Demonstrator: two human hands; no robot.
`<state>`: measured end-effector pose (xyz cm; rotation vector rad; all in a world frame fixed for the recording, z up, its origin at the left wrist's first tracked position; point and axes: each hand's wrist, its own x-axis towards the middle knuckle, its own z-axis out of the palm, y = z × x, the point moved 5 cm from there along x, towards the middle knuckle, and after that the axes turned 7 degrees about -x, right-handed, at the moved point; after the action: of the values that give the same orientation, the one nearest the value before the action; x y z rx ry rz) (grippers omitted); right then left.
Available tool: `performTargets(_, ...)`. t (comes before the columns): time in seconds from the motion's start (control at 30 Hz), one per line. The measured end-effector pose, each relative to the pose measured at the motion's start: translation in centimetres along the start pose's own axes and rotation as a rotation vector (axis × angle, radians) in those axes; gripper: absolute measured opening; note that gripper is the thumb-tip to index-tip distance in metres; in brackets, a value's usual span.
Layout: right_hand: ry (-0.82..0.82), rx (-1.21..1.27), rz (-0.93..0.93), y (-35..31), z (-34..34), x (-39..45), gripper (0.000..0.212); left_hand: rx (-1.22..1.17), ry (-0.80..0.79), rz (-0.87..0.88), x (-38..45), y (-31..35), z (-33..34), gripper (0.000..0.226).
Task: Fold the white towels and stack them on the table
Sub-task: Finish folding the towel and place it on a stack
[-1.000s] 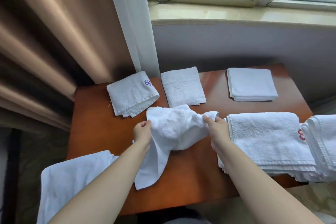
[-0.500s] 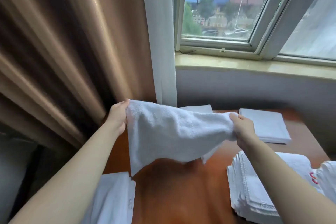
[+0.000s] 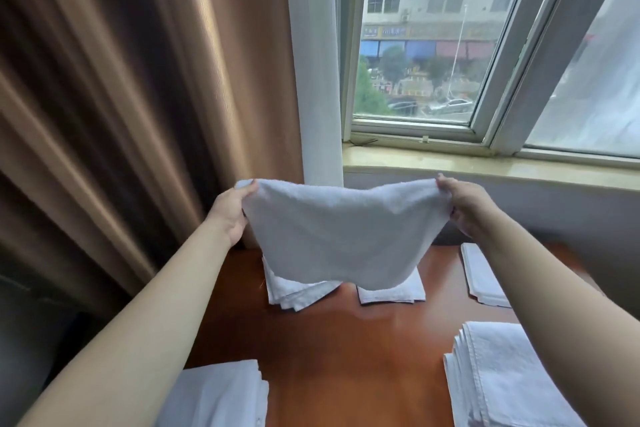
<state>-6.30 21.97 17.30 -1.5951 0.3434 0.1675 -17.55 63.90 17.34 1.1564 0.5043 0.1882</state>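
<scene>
A small white towel (image 3: pixel 341 236) hangs spread in the air above the brown table (image 3: pixel 332 350). My left hand (image 3: pixel 230 210) pinches its upper left corner and my right hand (image 3: pixel 462 204) pinches its upper right corner. The towel sags in the middle between the two hands. Behind and below it lie folded white towels: one at the back left (image 3: pixel 298 291), one at the back middle (image 3: pixel 394 291), partly hidden by the held towel, and one at the back right (image 3: pixel 483 274).
A thick stack of white towels (image 3: pixel 502 378) lies at the table's front right. Another white towel (image 3: pixel 221 395) lies at the front left edge. A brown curtain (image 3: pixel 138 80) hangs at the left. A window sill (image 3: pixel 485 165) runs behind the table.
Both hands lifted the towel off the table and moved apart, stretching it out in the air. The view tilted up toward the window.
</scene>
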Motion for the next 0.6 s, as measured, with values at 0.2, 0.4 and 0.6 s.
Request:
performTargets(0.2,0.049,0.088,-0.105,-2.9,-0.9,0.2,0.015,0.001,0.047,0.153,-0.1,3.1,0.6,0.017)
performTargets(0.4,0.043,-0.023,-0.170,-3.7,-1.3,1.0,0.021,0.038,0.128,0.176,0.5,3.7,1.2,0.016)
performTargets(0.6,0.047,-0.036,-0.193,-2.3,-0.9,1.7,0.012,0.151,0.253,0.154,1.3,2.3,0.0,0.025)
